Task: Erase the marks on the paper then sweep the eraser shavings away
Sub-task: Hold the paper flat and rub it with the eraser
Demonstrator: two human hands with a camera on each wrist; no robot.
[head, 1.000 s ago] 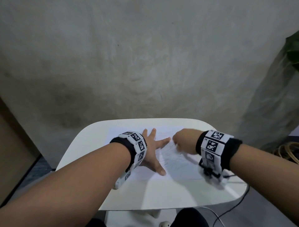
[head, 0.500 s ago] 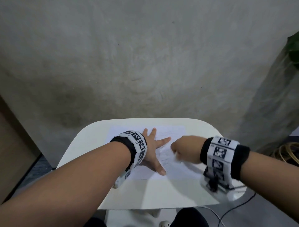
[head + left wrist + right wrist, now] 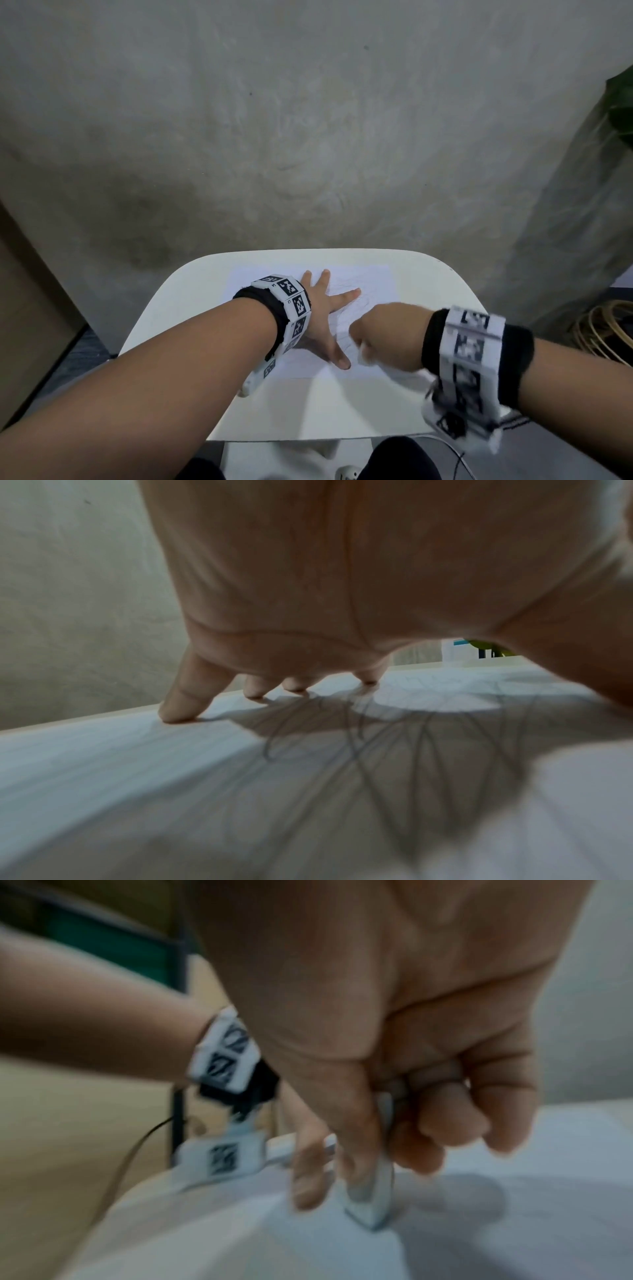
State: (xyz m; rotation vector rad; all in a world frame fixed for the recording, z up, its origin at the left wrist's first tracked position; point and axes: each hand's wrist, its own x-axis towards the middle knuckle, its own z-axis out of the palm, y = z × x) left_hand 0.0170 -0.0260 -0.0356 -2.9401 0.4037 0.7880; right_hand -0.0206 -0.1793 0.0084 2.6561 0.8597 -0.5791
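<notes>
A white sheet of paper (image 3: 370,284) with grey pencil scribbles (image 3: 404,750) lies on the small white table (image 3: 191,298). My left hand (image 3: 322,318) lies flat on the sheet with its fingers spread, pressing it down. Just to its right, my right hand (image 3: 383,339) is a blurred fist. In the right wrist view my right hand (image 3: 383,1191) pinches a white eraser (image 3: 373,1210) between thumb and fingers, its tip down on the paper (image 3: 514,1231).
A rough grey wall (image 3: 308,137) rises right behind the table. A coil of cable (image 3: 606,329) and a green plant (image 3: 621,102) sit at the right. A brown panel (image 3: 27,308) stands at the left. My knees (image 3: 404,459) are under the table's front edge.
My right hand has slid toward me and slightly rightward across the paper with the eraser, and now blurs from motion. My left hand has stayed flat in place.
</notes>
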